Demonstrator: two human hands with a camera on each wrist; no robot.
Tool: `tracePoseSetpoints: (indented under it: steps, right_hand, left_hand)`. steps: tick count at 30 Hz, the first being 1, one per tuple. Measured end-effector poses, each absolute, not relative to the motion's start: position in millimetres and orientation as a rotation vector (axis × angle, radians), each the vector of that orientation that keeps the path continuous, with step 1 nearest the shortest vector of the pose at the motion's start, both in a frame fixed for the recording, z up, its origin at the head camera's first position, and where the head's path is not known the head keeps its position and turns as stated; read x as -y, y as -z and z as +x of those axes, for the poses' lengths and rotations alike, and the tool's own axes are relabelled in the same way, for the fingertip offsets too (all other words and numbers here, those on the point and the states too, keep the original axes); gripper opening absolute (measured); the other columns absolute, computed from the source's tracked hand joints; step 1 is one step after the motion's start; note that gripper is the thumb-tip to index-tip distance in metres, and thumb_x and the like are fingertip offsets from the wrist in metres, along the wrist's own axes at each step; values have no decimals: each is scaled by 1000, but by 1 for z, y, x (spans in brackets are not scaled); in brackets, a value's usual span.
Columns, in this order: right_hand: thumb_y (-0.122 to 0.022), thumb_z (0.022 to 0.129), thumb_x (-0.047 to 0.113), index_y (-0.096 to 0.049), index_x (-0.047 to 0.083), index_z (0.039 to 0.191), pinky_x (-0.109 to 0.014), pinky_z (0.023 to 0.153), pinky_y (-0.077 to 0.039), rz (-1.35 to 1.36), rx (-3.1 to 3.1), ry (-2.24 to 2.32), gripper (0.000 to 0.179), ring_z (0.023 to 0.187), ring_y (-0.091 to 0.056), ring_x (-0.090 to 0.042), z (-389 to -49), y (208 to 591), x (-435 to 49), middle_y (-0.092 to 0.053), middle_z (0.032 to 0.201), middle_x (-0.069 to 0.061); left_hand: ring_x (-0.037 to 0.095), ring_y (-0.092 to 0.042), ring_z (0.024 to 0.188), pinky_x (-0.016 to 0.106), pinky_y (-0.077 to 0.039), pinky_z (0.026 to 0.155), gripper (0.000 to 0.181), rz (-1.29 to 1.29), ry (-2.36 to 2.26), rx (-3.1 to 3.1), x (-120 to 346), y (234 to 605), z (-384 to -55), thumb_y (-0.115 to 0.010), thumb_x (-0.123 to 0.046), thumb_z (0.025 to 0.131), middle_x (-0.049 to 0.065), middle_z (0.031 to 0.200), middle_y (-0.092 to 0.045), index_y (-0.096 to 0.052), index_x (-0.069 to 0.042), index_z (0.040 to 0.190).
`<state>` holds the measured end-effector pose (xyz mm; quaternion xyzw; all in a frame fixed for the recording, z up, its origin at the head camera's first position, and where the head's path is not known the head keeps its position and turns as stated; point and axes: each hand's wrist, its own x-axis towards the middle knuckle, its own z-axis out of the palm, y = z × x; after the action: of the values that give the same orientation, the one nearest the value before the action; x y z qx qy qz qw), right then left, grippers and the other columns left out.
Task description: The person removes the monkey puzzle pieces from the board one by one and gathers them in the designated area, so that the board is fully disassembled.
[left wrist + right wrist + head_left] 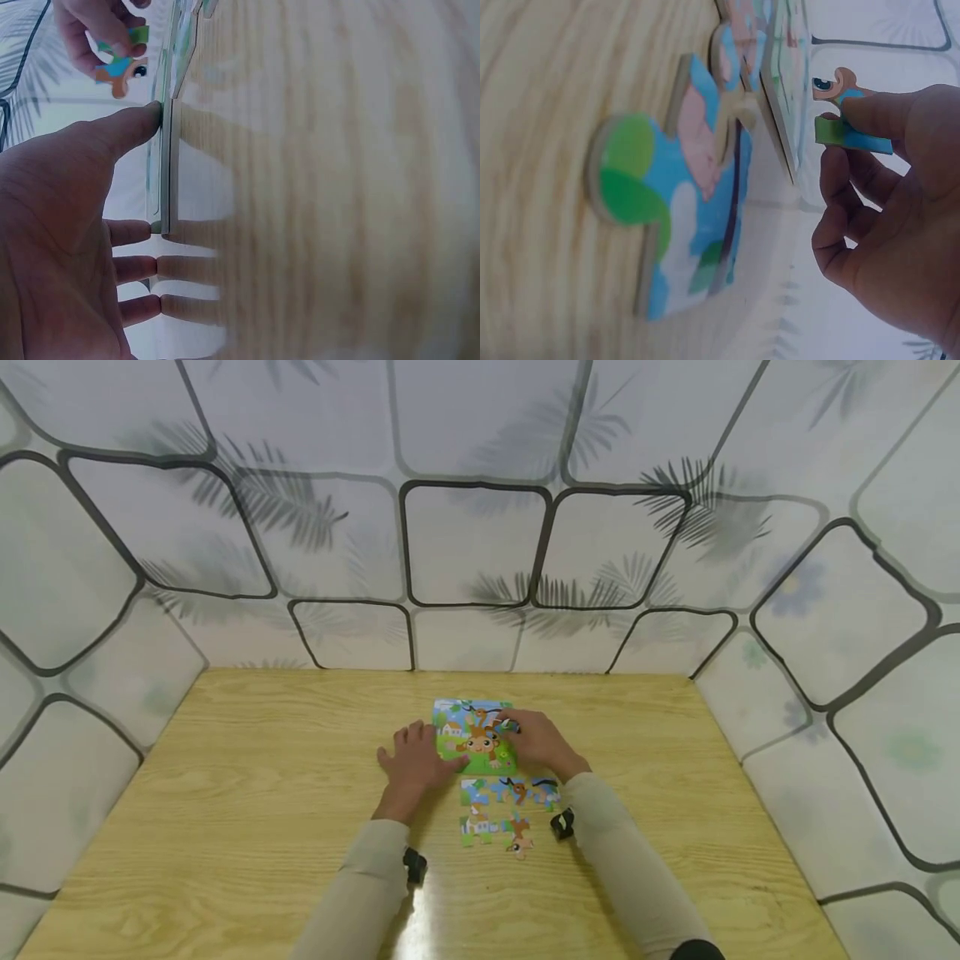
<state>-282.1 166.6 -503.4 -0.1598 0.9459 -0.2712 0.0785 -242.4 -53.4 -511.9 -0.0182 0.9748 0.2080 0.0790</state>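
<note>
A jigsaw board (491, 760) with a monkey picture lies on the table. At its left side is my left hand (416, 768), fingers spread and fairly straight, with the thumb resting on the board's near edge in the left wrist view. Thumb and fingers of my right hand (542, 742) pinch a puzzle piece (836, 133) in blue, green and orange with a printed eye. That piece is held above the board's right part.
Just in front of the board lie several loose puzzle pieces (491, 791), some close together. One blue and green piece (682, 202) looms large in the right wrist view. A patterned wall covering (472, 543) rises behind the wooden table (300, 735).
</note>
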Motion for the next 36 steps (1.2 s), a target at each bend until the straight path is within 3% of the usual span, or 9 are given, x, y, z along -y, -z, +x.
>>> tracePoseSetpoints:
  steps: [6, 11, 15, 26, 36]
  right_hand:
    - [-52, 99, 23, -63, 18, 124, -45, 81, -52, -466, -2856, 821, 28, 99, -61, -26, -276, 501, -182, -63, 115, -8]
    - [-58, 97, 17, -61, 16, 127, -44, 84, -53, -504, -2876, 819, 30, 101, -65, -27, -267, 499, -192, -65, 122, -11]
    - [-63, 94, 17, -61, 19, 124, -42, 80, -54, -505, -2887, 845, 30, 94, -65, -23, -258, 495, -198, -67, 118, -12]
    - [-62, 94, 19, -69, 19, 113, -28, 65, -47, -579, -2916, 980, 20, 78, -57, -8, -234, 496, -213, -69, 101, 2]
    - [-65, 92, 18, -68, 23, 111, -25, 64, -46, -603, -2829, 949, 20, 71, -53, -5, -213, 493, -230, -66, 89, 7]
  left_hand:
    - [37, -26, 144, 74, -17, 108, 93, -44, -587, -2935, 52, 517, -242, -55, -74, 80, 11, 156, -31, -38, -11, 146]
    - [38, -24, 144, 75, -15, 108, 95, -33, -617, -2925, 55, 518, -242, -54, -76, 80, 11, 157, -29, -35, -12, 148]
    - [39, -23, 144, 75, -16, 107, 90, 6, -657, -2889, 61, 516, -243, -55, -72, 82, 10, 158, -28, -35, -15, 148]
    - [42, -22, 144, 72, -22, 106, 75, 141, -648, -2799, 78, 506, -241, -63, -51, 86, 12, 161, -23, -38, -17, 148]
    - [41, -23, 144, 71, -22, 105, 72, 147, -665, -2805, 77, 505, -240, -64, -47, 86, 11, 161, -23, -40, -18, 147]
